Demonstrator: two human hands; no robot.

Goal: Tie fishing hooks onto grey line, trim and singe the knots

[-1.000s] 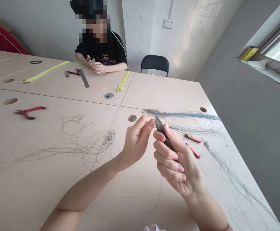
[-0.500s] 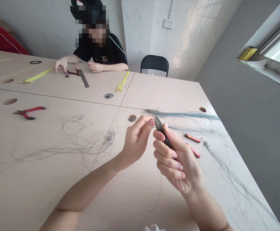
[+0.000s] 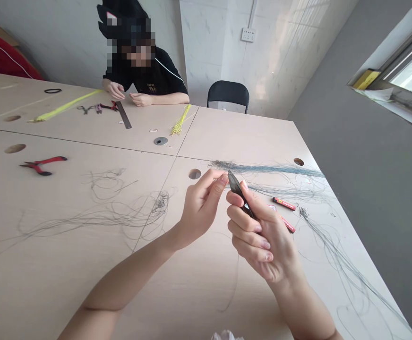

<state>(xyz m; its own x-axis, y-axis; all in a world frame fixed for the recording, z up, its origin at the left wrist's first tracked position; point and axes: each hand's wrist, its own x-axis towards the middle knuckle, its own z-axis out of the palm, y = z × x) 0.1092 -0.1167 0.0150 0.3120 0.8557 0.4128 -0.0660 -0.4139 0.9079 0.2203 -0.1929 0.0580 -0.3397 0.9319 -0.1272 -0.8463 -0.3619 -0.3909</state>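
Fingers wrapped round dark pliers (image 3: 239, 191), my right hand (image 3: 262, 231) points their tip up and to the left. My left hand (image 3: 201, 205) is pinched at that tip, thumb against forefinger; what it holds is too small to make out. A thin strand (image 3: 235, 288) hangs below the hands over the table. Behind them lies a bundle of bluish strands (image 3: 277, 169) with a tangled dark end, and a second thinner bundle (image 3: 287, 190) lies nearer. Two red sticks (image 3: 284, 204) rest just right of my right hand.
Loose strands (image 3: 96, 219) spread on the left, with red-handled pliers (image 3: 45, 165) beyond. More strands (image 3: 344, 255) run along the right edge. Across the table (image 3: 234, 137) sits a person in black (image 3: 167, 78), near yellow bundles (image 3: 67, 105) and a ruler (image 3: 124, 114). A chair (image 3: 228, 93) stands behind.
The person across the table has drawn one hand back from the tools towards the body, uncovering small pliers and more of the yellow bundle. My own hands have hardly moved.
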